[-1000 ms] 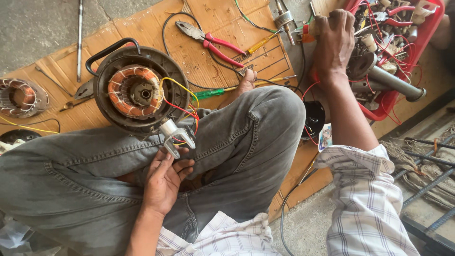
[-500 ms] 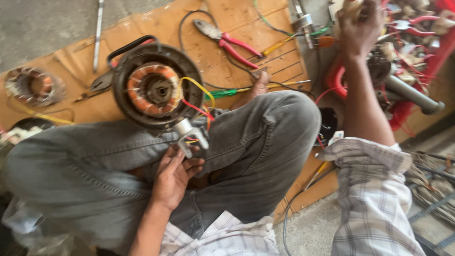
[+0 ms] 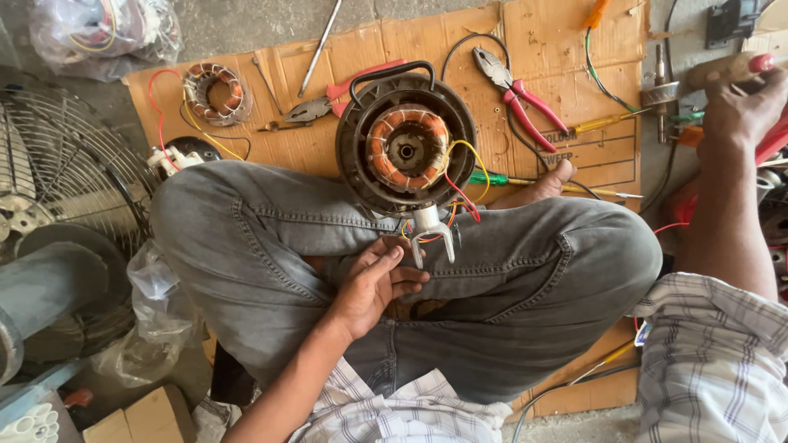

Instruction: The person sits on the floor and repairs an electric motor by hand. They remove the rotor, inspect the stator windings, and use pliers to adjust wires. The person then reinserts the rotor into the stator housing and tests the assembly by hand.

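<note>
left hand [image 3: 373, 283] cupped under motor [image 3: 406, 148]

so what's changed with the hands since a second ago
The right hand has come out of the red bin at the right and now grips a wooden handle; a second ago it was reaching among the parts there. The left hand stayed by the white forked bracket of the fan motor resting on the crossed legs. The pliers still lie on the cardboard.

motor housing [image 3: 406, 143] on lap, pliers [image 3: 513, 86] right, coil [image 3: 215, 92] left
</note>
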